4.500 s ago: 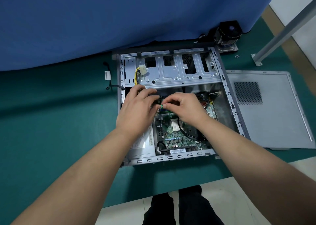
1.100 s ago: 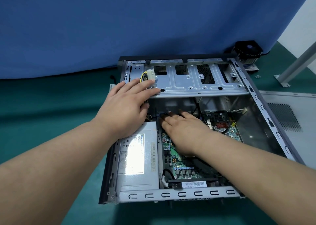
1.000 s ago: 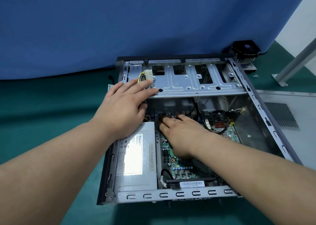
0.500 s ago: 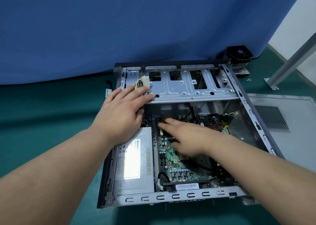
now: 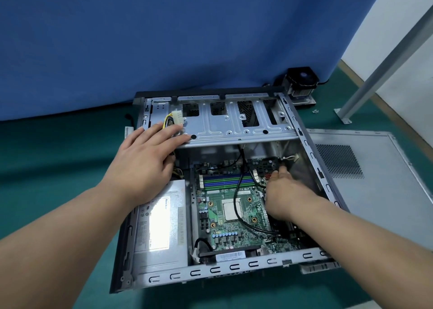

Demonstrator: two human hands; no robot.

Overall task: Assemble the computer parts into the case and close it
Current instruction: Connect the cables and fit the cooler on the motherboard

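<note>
Left hand (image 5: 147,161) flat on case (image 5: 234,130); right hand (image 5: 284,191) inside.

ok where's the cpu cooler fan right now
In the head view the cpu cooler fan sits outside the case, on the green mat just beyond the case's far right corner, against the blue backdrop.

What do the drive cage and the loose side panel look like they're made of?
Drive cage: looks like bare stamped sheet steel, with a dull silver sheen, pressed ribs and punched holes. Side panel: also sheet metal by its folded edges and perforated vent grid; matte grey, possibly unpainted, though I can't be sure.
</note>
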